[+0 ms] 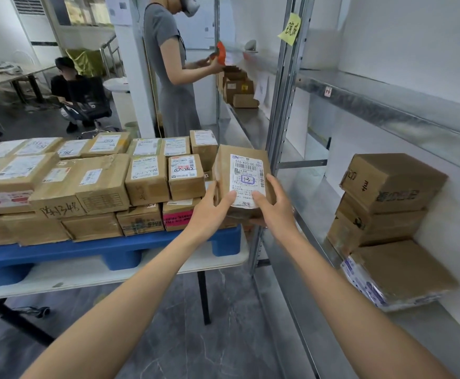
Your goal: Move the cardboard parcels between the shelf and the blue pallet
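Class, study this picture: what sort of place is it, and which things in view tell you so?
Probably a parcel sorting room. Cardboard parcels with shipping labels are stacked on a blue pallet, metal shelving holds more boxes, and the left hand and right hand grip one labelled parcel.

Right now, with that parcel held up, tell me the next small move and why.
Probably swing the parcel right, past the upright, toward the shelf. The left hand and right hand grip it beside the pallet, whose top looks packed; the shelf shows bare space.
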